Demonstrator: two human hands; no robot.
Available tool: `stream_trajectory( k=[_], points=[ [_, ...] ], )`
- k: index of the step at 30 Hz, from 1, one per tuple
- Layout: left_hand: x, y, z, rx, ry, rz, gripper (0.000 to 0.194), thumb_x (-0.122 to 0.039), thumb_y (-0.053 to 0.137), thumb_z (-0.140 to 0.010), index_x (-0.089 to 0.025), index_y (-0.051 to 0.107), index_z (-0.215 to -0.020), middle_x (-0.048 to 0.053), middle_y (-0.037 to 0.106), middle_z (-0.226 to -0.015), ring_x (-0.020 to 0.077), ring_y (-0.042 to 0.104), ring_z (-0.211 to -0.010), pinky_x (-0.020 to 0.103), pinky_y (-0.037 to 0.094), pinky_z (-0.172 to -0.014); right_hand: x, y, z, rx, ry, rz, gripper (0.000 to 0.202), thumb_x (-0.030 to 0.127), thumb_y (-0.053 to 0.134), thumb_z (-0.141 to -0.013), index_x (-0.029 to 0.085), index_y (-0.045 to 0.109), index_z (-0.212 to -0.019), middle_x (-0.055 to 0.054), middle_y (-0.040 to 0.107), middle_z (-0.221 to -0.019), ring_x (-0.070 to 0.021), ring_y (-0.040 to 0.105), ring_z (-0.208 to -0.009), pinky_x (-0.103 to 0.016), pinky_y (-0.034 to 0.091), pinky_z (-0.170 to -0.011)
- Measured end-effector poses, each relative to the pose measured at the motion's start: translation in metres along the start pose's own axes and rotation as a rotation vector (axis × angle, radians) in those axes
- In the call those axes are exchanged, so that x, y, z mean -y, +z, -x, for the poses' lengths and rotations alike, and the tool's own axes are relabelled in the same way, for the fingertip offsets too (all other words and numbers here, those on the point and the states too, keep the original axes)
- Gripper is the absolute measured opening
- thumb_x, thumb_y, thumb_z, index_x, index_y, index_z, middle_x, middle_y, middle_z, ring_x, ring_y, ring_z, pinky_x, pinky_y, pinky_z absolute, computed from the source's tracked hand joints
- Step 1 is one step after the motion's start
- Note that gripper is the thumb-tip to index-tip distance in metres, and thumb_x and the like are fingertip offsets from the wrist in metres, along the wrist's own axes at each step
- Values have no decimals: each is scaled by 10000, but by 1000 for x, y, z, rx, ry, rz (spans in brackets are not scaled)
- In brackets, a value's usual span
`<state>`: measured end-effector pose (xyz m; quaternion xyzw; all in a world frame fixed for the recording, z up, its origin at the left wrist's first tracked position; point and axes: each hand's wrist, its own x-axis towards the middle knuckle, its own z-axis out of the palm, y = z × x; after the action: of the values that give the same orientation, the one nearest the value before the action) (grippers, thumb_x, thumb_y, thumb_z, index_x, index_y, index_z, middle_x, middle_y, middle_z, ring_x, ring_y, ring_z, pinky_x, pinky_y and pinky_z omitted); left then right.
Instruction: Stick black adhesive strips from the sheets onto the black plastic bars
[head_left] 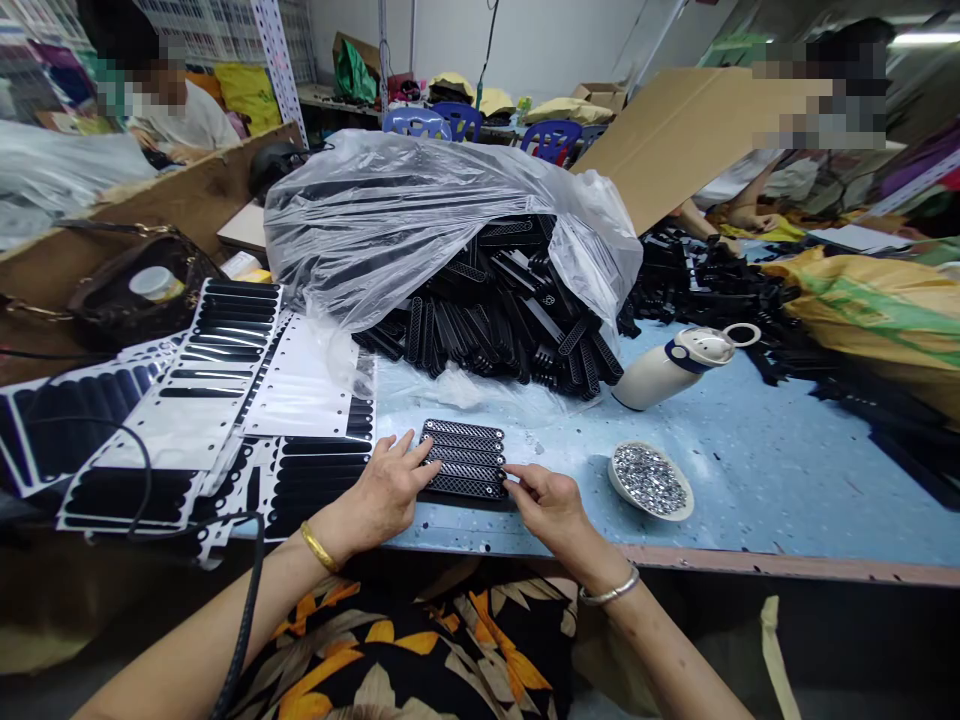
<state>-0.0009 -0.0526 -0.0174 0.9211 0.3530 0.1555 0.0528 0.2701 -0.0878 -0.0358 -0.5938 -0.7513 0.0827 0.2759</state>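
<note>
Several black textured strips (463,457) lie side by side on the blue table, with small light dots near their ends. My left hand (394,482) rests at their left end, fingers spread and touching them. At the right end, my right hand (546,503) has thumb and forefinger pinched against the strips' edge; anything between the fingertips is too small to make out. A white bowl (686,508) full of small shiny silvery pieces stands right of my right hand. Left of my left hand are white sheets (296,385) bearing black strip-shaped pieces.
A clear plastic bag (360,215) spills a heap of black handled pieces (480,325) behind the strips. A cream bottle (656,375) leans to the right. A dark cable (259,560) crosses near my left arm. Other people sit at the far left and behind a cardboard sheet (697,125).
</note>
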Motion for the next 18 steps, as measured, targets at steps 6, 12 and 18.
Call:
stream_trajectory(
  k=[6, 12, 18],
  points=[
    [-1, -1, 1, 0, -3, -2, 519, 14, 485, -741, -148, 647, -1207, 170, 576, -1354, 402, 502, -1268, 565, 435, -949, 10, -10, 6, 26, -91, 74, 297, 202, 455, -932, 163, 721, -1058, -70, 733, -749, -171, 685, -667, -267, 510, -635],
    [-1, -1, 2, 6, -7, 1, 536, 13, 491, -745, -152, 626, -1237, 168, 565, -1364, 389, 490, -1281, 545, 427, -964, 15, -13, 16, 67, -272, 327, 374, 79, 372, -931, 98, 693, -1121, -35, 602, -604, -133, 526, -510, -257, 388, -532],
    [-1, -2, 2, 17, 3, -19, 535, 5, 497, -739, -143, 620, -1238, 165, 560, -1370, 384, 489, -1280, 539, 414, -987, 27, -20, 20, 281, -335, 618, 613, -43, 432, -713, 34, 548, -1310, -87, 626, -717, -180, 536, -593, -309, 383, -581]
  ],
)
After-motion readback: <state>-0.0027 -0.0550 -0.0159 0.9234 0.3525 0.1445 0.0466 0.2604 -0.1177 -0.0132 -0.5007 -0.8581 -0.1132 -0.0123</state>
